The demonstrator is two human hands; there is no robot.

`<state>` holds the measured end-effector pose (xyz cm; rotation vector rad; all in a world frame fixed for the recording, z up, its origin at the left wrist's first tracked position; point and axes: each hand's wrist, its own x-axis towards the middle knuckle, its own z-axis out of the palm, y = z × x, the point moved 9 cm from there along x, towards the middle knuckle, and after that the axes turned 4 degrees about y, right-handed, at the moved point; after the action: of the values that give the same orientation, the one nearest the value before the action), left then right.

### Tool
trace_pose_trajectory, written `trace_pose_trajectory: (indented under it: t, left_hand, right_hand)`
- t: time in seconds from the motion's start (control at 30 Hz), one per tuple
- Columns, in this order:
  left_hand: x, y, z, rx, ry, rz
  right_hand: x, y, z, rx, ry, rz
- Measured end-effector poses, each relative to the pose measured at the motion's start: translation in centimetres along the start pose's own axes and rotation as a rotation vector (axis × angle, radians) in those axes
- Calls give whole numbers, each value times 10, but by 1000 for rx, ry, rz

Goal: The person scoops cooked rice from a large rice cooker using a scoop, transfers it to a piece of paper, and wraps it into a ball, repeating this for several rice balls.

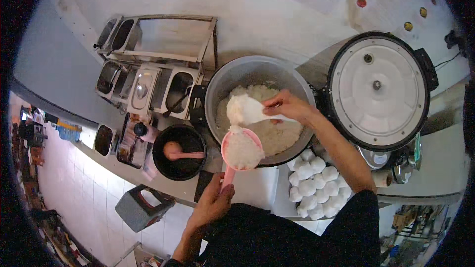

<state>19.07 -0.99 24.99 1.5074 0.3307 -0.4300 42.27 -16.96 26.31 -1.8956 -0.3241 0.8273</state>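
My left hand grips the handle of a pink ladle, whose round bowl is heaped with white rice. In my right hand is a white rice paddle with a clump of rice on its blade. The paddle's tip is just above the ladle's far rim, and some rice lies between the two. Both are over the front left of a large rice cooker pot. Cooked rice covers the bottom of the pot, partly hidden by the paddle and my right hand.
The cooker's hinged lid stands open at the right. Several white wrapped bundles sit in front of the pot. At left is a black bowl holding a second pink ladle. Beyond it are steel food pans and a rack.
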Motion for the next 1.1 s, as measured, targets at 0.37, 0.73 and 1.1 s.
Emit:
trace_pose_trajectory:
  t: [0.37, 0.73, 1.1]
  left_hand:
    - [70, 30, 16, 325, 199, 503]
    - [103, 47, 39, 25, -18, 251]
    - [113, 29, 36, -247, -142, -43]
  right_hand:
    - [-107, -43, 84, -1033, 631, -411]
    - [-113, -36, 32, -684, 795, -468]
    - [-97, -25, -19, -636, 876, -510]
